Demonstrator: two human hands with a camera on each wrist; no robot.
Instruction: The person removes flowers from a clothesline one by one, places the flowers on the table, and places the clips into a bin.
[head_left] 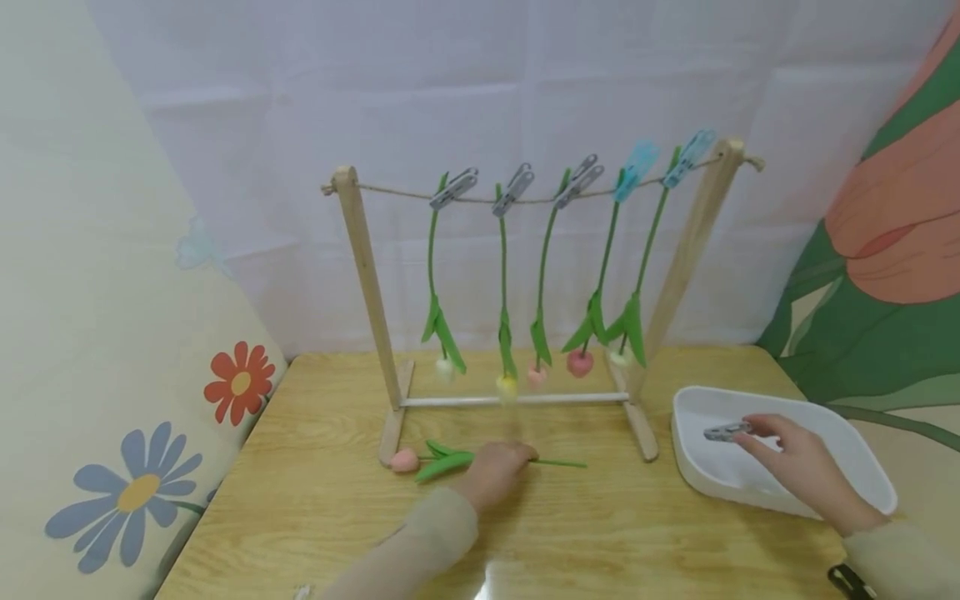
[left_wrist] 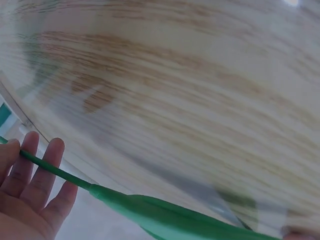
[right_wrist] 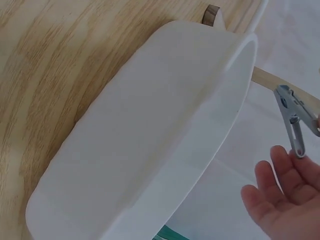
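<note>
In the head view, my left hand (head_left: 497, 473) pinches the green stem of an artificial pink tulip (head_left: 444, 463) low over the table. Its flower points left. The left wrist view shows that stem (left_wrist: 56, 171) between the thumb and fingers. My right hand (head_left: 804, 468) holds a grey clothespin (head_left: 724, 432) by its handle end, above the white bin (head_left: 693, 467). In the right wrist view, the clothespin (right_wrist: 293, 120) is clear of the bin, with the thumb mostly cut off at the frame edge.
Behind the hands stands a wooden rack (head_left: 365, 283) with a rope (head_left: 397, 192). Several tulips hang from it head down, held by three grey clothespins (head_left: 513, 190) and two blue ones (head_left: 636, 171). A white bar (head_left: 450, 402) joins the rack's feet. A dark object (head_left: 851, 581) lies near the right sleeve.
</note>
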